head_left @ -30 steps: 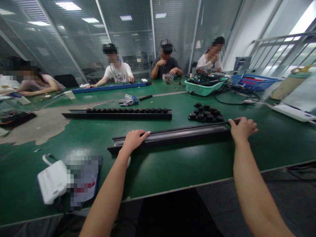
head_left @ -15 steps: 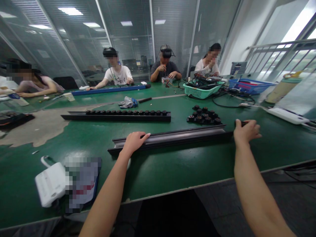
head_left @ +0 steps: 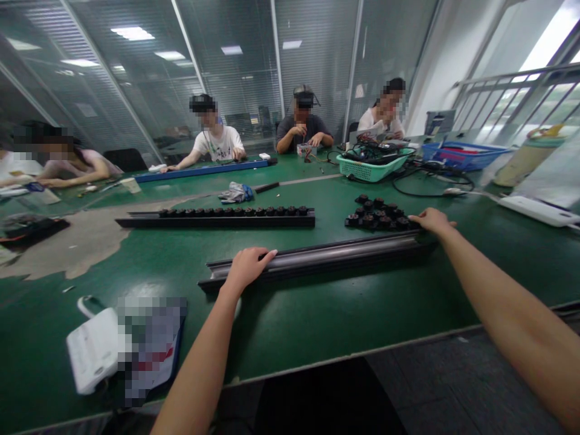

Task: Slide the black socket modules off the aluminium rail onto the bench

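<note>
A long black metal channel rail (head_left: 335, 257) with a grey inner groove lies slantwise across the table in front of me. My left hand (head_left: 249, 264) grips it near its left end, thumb along the upper edge and fingers closed over it. At the right end is my right hand (head_left: 432, 222), its fingers bent down and closed over the rail's end; what they hold is hidden. Beside those fingertips lies a pile of small black round-topped parts (head_left: 376, 214). Farther back, a second black rail (head_left: 217, 222) carries a row of similar parts along its groove.
Grey-blue gloves (head_left: 236, 193) and a short black bar (head_left: 267, 188) lie behind the second rail. A green basket (head_left: 374, 169) of cables and a blue basket (head_left: 460, 158) stand at back right. A white device (head_left: 93, 350) sits at front left. Several people work across the table.
My right hand has moved left and slightly up, from beyond the rail's right end to over that end, beside the pile. My left hand keeps its grip.
</note>
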Demonstrator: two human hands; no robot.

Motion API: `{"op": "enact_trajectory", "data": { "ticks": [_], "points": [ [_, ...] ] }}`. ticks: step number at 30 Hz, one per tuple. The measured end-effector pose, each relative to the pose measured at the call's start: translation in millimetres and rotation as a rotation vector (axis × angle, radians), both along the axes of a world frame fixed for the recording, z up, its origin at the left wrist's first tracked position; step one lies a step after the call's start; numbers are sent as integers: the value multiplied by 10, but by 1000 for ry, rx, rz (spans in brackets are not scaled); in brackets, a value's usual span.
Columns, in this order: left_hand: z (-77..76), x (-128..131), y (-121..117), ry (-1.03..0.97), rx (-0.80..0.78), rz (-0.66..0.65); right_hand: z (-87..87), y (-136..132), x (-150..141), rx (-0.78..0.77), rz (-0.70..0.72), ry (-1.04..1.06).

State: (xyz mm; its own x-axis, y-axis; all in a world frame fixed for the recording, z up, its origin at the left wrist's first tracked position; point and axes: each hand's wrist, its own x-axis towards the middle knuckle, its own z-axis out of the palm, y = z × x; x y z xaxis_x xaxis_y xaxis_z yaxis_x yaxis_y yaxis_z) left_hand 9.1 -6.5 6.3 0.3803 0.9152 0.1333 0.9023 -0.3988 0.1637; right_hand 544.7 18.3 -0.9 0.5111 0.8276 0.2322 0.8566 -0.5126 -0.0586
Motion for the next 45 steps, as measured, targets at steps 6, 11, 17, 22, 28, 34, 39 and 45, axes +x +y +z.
{"op": "enact_trajectory", "data": {
  "ticks": [6, 11, 17, 22, 28, 34, 39, 45],
  "points": [
    [-37, -15, 16, 0, 13, -3, 285, -104, -414, -4, 82, -31],
    [-43, -9, 9, 11, 28, -7, 202, -375, -1443, -126, 1027, 52],
    [-47, 1, -37, 65, 78, 3, 81, -400, -2195, -263, 1205, -108],
    [-14, 29, -103, 156, 134, 4, 232, -336, -2265, -349, 1282, -292],
    [10, 38, -159, 161, 200, 37, 186, -580, -2279, -299, 1240, -294],
    [99, 38, -237, 18, 567, 73, 153, -812, -2244, -271, 1097, -260],
    [153, 28, -287, -88, 632, 163, 286, -896, -2124, -194, 977, -208],
    [146, 32, -275, -5, 651, 137, 518, -832, -1946, -94, 707, -128]
  ]
}}
